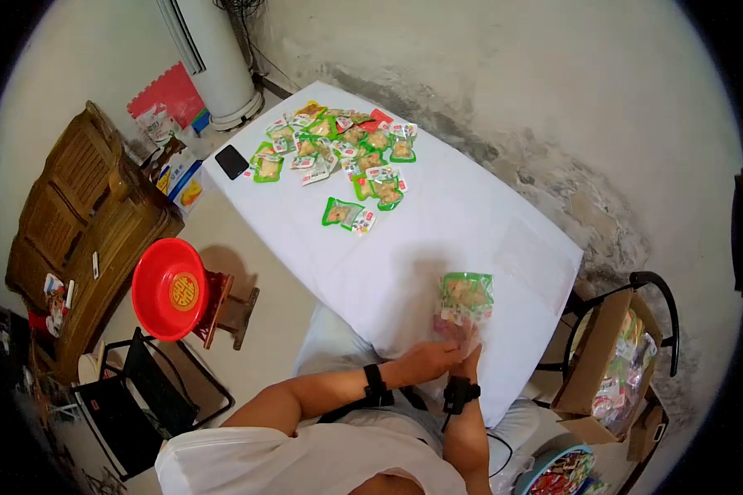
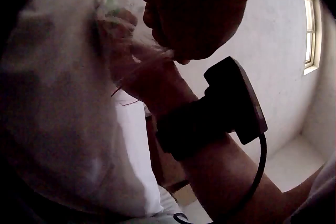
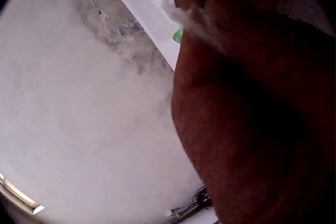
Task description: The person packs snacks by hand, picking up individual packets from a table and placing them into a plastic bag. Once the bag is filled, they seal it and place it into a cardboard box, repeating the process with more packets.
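Note:
Both hands meet over the near end of the white-covered table [image 1: 380, 272] in the head view. My left hand [image 1: 425, 363] pinches the edge of a clear plastic bag [image 1: 470, 330]. My right hand [image 1: 473, 360] reaches forward under the clear plastic, and its fingers show reddish through it at the lower edge of a green-edged snack packet [image 1: 468, 290]. In the left wrist view the plastic lies over the right hand [image 2: 123, 29]; the left hand [image 2: 194, 14] is dark above it. A green edge of the packet [image 3: 177, 36] peeks out in the right wrist view.
Several green-edged snack packets [image 1: 355, 144] lie scattered at the table's far end, beside a black phone [image 1: 231, 162]. A cardboard box [image 1: 586, 363] of packets and a blue basin [image 1: 527, 480] stand at right. A red basin [image 1: 153, 289] rests on a wooden stool [image 1: 227, 305] at left.

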The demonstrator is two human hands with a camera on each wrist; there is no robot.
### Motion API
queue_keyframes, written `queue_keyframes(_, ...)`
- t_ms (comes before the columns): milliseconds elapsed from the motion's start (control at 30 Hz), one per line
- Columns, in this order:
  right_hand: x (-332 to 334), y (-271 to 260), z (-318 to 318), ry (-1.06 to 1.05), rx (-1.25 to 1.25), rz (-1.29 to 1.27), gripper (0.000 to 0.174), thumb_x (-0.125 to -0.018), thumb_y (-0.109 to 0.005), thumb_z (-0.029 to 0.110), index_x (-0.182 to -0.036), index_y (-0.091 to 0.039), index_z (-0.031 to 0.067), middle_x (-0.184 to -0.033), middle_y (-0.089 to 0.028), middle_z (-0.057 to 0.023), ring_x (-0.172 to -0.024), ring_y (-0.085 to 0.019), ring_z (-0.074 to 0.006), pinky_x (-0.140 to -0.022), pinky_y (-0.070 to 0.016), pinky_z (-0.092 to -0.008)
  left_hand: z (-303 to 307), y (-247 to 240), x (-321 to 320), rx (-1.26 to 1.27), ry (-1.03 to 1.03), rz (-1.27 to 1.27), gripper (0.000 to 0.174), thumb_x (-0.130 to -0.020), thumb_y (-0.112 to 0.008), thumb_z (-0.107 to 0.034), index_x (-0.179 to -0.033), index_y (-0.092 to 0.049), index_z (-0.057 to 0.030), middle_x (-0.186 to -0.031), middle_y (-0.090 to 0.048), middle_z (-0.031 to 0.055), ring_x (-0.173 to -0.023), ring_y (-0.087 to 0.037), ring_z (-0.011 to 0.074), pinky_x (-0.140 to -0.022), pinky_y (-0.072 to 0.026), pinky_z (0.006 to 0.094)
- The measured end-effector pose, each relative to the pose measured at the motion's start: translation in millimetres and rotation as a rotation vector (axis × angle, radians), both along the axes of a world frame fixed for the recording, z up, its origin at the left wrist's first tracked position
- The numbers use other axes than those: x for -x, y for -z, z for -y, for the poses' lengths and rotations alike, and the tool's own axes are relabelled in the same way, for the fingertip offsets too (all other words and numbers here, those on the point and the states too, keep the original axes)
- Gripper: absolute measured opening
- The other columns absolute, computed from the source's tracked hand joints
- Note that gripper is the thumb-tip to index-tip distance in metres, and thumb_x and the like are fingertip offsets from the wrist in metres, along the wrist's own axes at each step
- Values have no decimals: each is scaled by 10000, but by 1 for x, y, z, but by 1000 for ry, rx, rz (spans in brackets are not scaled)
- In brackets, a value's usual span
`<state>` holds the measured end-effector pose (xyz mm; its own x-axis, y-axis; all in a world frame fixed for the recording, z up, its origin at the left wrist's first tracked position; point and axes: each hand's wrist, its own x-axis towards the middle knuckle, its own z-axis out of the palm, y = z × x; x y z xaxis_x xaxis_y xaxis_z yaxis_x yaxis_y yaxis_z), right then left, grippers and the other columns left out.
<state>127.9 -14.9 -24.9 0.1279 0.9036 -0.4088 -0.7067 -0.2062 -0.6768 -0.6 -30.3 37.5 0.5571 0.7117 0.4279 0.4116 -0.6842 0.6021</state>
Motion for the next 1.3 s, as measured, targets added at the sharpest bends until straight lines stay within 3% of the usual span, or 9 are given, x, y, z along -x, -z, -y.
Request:
queue_keyframes(167,4,-43,-4,-117,-51,86,432,-910,-496,271,-1233,-382,6,-1166,-509,-170,-1041,-542,-285,-856,-473,-402,-5,2,5,-53,-31,22,320,-756,-567,-80,-1071,-523,-115,-805,-529,61,-723,-577,237,-543,-497,335)
queue_keyframes(233,0,-57,-4,-469,-357,999,431,-920,-480,262,-1245,-387,-6,-1161,-516,-154,-1036,-552,-266,-840,-480,-367,-8,9,6,-17,53,19,178,-797,-557,-111,-975,-570,-115,-786,-533,75,-704,-567,251,-546,-476,353)
queue_keyframes(267,2,-56,-3,-472,-359,999,431,-920,-480,262,-1245,-387,-6,-1161,-516,-154,-1036,-552,-266,-840,-480,-367,-12,12,9,-17,49,19,178,-797,-557,-111,-975,-570,-115,-786,-533,75,-704,-567,251,-546,-476,353)
queue_keyframes(333,6,-51,4,-153,-122,77,422,-920,-490,253,-1247,-410,-2,-1150,-540,-127,-964,-587,-229,-778,-496,-311,-27,15,18,43,152,-49,129,-841,-565,-181,-927,-593,-89,-836,-565,97,-750,-570,281,-613,-481,372)
queue_keyframes(467,-8,-66,28,-226,2,277,394,-920,-481,185,-1276,-400,35,-1212,-516,-126,-1042,-549,-258,-796,-493,-364,-113,29,76,410,-485,370,178,-843,-567,-143,-995,-596,-53,-912,-582,130,-827,-565,282,-732,-465,340)
queue_keyframes(533,-20,-56,47,-293,67,410,415,-896,-530,187,-1257,-421,14,-1129,-574,-118,-900,-609,-205,-743,-509,-298,-177,79,116,201,-794,512,195,-853,-541,-119,-1014,-578,-15,-906,-594,146,-781,-567,260,-709,-466,340)
queue_keyframes(700,-28,-62,59,-332,131,396,344,-911,-484,144,-1224,-456,7,-1105,-589,-127,-889,-608,-185,-723,-514,-285,-244,53,182,731,-862,1287,251,-896,-510,-225,-1078,-561,-59,-812,-546,-3,-636,-471,88,-521,-393,227)
queue_keyframes(1100,-26,-67,55,-298,111,431,324,-910,-496,171,-1178,-495,-10,-1055,-614,-145,-818,-627,-176,-672,-518,-263,-262,18,198,1054,-865,760,230,-904,-494,-292,-953,-605,-97,-831,-554,11,-657,-484,123,-560,-409,279)
queue_keyframes(1300,-29,-79,59,-395,116,488,258,-917,-471,166,-1109,-537,8,-982,-639,-103,-789,-622,-153,-653,-500,-248,-210,29,225,242,-752,701,276,-856,-521,-67,-1123,-577,-28,-1072,-525,41,-901,-515,119,-785,-449,269)
